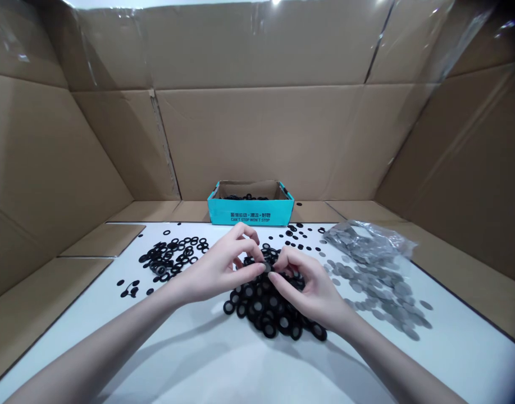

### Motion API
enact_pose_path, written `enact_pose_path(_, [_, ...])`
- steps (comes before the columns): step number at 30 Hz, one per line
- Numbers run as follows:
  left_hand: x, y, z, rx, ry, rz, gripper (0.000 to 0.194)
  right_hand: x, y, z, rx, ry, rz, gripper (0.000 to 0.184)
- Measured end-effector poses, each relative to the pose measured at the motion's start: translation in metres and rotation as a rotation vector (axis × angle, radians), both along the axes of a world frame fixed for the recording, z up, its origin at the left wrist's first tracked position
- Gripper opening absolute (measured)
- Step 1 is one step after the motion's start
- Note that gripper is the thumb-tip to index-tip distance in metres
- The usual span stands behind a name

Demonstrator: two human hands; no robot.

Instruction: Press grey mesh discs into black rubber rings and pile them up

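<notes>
Over a heap of black rings with grey centres [270,320], my two hands meet fingertip to fingertip. Between them is a small black ring with a grey disc in it [268,267], partly covered by fingers. My left hand [227,261] pinches its left side with thumb and forefinger, the other fingers curled above. From the right, the thumb and bent fingers of my right hand [310,286] close on the same ring. The heap lies directly below and partly behind both hands.
Black rings [168,258] lie loose at left. Grey discs [383,292] spread at right beside a clear plastic bag [367,241] of discs. A turquoise box [251,213] with black pieces inside stands at the back. Small black pieces [297,230] are scattered behind the heap. Cardboard walls [261,140] surround the white table.
</notes>
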State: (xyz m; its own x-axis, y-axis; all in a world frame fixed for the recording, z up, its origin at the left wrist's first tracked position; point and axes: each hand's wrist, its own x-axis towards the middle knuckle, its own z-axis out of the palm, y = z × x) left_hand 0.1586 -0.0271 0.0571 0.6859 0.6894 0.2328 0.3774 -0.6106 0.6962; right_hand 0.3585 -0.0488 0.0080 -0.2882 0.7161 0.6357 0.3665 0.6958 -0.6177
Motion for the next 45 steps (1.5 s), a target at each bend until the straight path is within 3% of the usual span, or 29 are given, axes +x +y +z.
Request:
enact_pose_path(8, [-0.001, 0.001, 0.002, 0.106, 0.127, -0.004, 0.01, 0.0, 0.0, -0.005, 0.006, -0.007, -0.022, 0.014])
enact_pose_path(20, [0.002, 0.0, -0.004, -0.021, 0.063, -0.006, 0.009, 0.001, 0.003, -0.007, 0.074, -0.08, -0.038, 0.008])
enact_pose_path(31, [0.007, 0.0, -0.013, 0.038, 0.081, 0.079, 0.011, -0.001, 0.001, -0.005, -0.189, 0.063, 0.023, 0.022])
enact_pose_path(37, [0.005, 0.001, -0.01, 0.079, 0.135, 0.051, 0.008, -0.003, 0.001, -0.01, -0.092, 0.001, -0.042, 0.019])
enact_pose_path(45, [0.003, 0.003, -0.009, -0.038, 0.048, 0.033, 0.012, 0.0, 0.004, -0.011, 0.059, -0.129, -0.039, 0.005])
